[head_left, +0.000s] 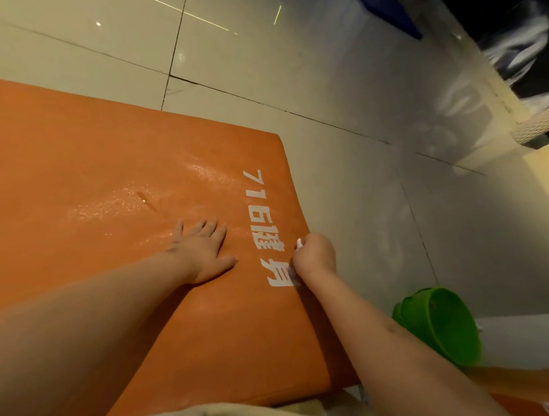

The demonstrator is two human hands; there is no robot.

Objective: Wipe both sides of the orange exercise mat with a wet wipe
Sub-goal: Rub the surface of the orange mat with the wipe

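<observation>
The right hand (315, 253) is curled into a fist, bunching the white wipe (298, 243) against the mat (78, 152) near its right edge, over the white lettering (261, 214). Only a scrap of wipe shows past the knuckles. Just beside it the left hand (203, 250) lies flat with fingers spread, pressing the mat down. The mat lies flat on the tiled floor (324, 66), printed side up, with a wet sheen beyond the left fingertips. A green bucket (442, 323) sits near the right forearm.

Risks from here, as I judge them:
- The wipe is so balled up that little of it meets the surface, so strokes may leave unwiped strips.
- A stroke running off the edge could curl the mat's rim.
- A backward elbow swing could tip the bucket.
- The underside looks not yet done, and flipping a damp mat may slip.
</observation>
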